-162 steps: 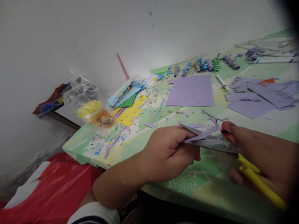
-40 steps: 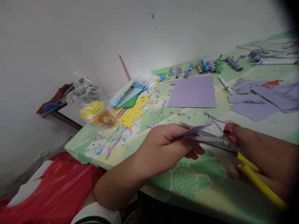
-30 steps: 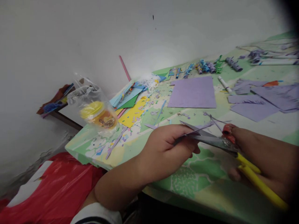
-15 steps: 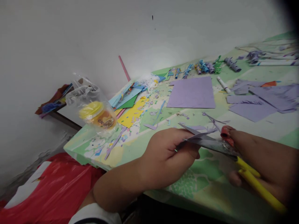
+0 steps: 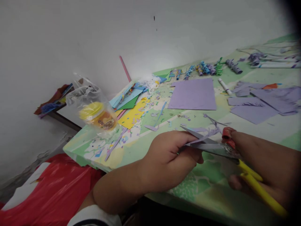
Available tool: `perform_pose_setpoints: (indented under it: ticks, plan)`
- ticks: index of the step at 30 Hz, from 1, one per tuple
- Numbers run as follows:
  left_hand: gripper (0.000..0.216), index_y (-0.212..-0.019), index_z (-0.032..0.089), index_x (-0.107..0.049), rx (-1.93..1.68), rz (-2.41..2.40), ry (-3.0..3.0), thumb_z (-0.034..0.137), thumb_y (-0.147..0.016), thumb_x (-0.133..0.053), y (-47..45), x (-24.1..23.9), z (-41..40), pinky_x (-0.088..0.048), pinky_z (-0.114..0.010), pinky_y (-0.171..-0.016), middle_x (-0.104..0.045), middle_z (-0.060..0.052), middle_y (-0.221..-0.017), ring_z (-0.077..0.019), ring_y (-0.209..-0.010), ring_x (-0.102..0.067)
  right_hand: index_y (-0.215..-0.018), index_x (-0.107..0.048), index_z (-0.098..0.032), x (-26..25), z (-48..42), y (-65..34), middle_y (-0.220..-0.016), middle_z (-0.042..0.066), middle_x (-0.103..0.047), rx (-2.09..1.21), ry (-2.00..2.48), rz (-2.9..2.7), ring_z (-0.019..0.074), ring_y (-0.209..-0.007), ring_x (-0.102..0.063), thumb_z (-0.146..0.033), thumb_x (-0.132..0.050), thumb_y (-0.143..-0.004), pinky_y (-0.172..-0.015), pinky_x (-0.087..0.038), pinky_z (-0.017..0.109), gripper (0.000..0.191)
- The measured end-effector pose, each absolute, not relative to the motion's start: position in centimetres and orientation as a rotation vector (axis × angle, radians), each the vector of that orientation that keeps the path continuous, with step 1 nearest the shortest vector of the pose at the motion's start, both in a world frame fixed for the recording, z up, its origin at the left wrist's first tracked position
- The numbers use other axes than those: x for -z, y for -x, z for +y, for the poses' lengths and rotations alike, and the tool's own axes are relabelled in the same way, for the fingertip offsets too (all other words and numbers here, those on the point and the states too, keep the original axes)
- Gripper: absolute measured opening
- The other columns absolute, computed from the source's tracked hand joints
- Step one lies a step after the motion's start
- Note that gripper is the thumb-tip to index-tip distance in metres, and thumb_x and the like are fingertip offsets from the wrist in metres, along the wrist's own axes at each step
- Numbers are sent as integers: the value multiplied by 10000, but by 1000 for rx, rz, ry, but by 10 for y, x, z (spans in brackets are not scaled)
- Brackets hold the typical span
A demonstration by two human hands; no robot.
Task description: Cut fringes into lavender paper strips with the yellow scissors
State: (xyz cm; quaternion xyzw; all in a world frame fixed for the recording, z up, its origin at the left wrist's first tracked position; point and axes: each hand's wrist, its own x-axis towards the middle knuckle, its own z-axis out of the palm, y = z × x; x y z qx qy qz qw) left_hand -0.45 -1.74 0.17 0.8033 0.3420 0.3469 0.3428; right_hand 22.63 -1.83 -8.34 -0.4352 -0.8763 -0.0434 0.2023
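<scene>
My left hand (image 5: 169, 160) is closed in a pinch on a small purple paper piece (image 5: 204, 137), held just above the near edge of the table. My right hand (image 5: 265, 160) grips yellow-handled scissors (image 5: 237, 158); a red wrap covers one fingertip. The steel blades point left and lie against the fringed purple piece, right beside my left fingers. A larger purple sheet (image 5: 192, 94) lies flat on the table beyond my hands.
The green patterned table (image 5: 207, 185) is strewn with paper scraps. A yellow-lidded jar in a clear plastic bag (image 5: 95, 111) stands at the left corner. Blue, green and yellow sheets (image 5: 129, 103), cut purple papers (image 5: 261, 102), rolled paper curls (image 5: 207, 67) and a white marker (image 5: 224, 86) lie farther back. Red plastic (image 5: 51, 194) lies below.
The scissor blades have opened and shut on the purple piece while my left hand shifted it slightly. Both hands stay in about the same place.
</scene>
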Motion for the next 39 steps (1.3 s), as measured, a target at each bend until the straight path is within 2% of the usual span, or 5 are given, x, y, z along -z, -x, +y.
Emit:
perform_pose_setpoints:
  ticks: [11,19,29,36,39]
  plan:
    - [211,-547,143,-512,-735,907,-1705,122,-754,-479,4,-5,-18,-400,-151,-473,-500,34,-513,-46,-470,-473,-1234,-243,-313,80,-21,-231,-1094,122,-600,-25,1236,-2478,375,-1052,-582,-409,-427,-791,-815,-506,533,489]
    - [204,-539,142,-501,-709,898,-1589,138,-742,-481,4,-6,-16,-408,-153,-473,-485,32,-509,-44,-466,-461,-1280,-215,-310,84,-19,-231,-1155,128,-587,-68,1254,-2491,359,-1090,-563,-431,-443,-790,-845,-494,513,554]
    - [218,-549,139,-512,-754,891,-1672,124,-762,-471,1,-5,-19,-409,-154,-483,-496,27,-511,-49,-475,-470,-1262,-246,-321,81,-20,-230,-1157,124,-597,-74,1259,-2461,348,-1031,-602,-424,-449,-775,-782,-532,490,538]
    - [221,-540,146,-505,-731,911,-1722,119,-755,-461,2,-6,-19,-397,-163,-477,-486,23,-495,-60,-482,-463,-1235,-270,-281,81,-23,-230,-1081,146,-621,0,1240,-2437,327,-933,-647,-422,-362,-818,-728,-547,478,450]
    - [215,-545,146,-512,-730,904,-1712,116,-753,-466,2,-5,-19,-399,-159,-477,-489,25,-501,-57,-484,-464,-1198,-312,-292,80,-24,-227,-1030,120,-644,52,1225,-2431,332,-902,-657,-433,-370,-807,-701,-556,481,420]
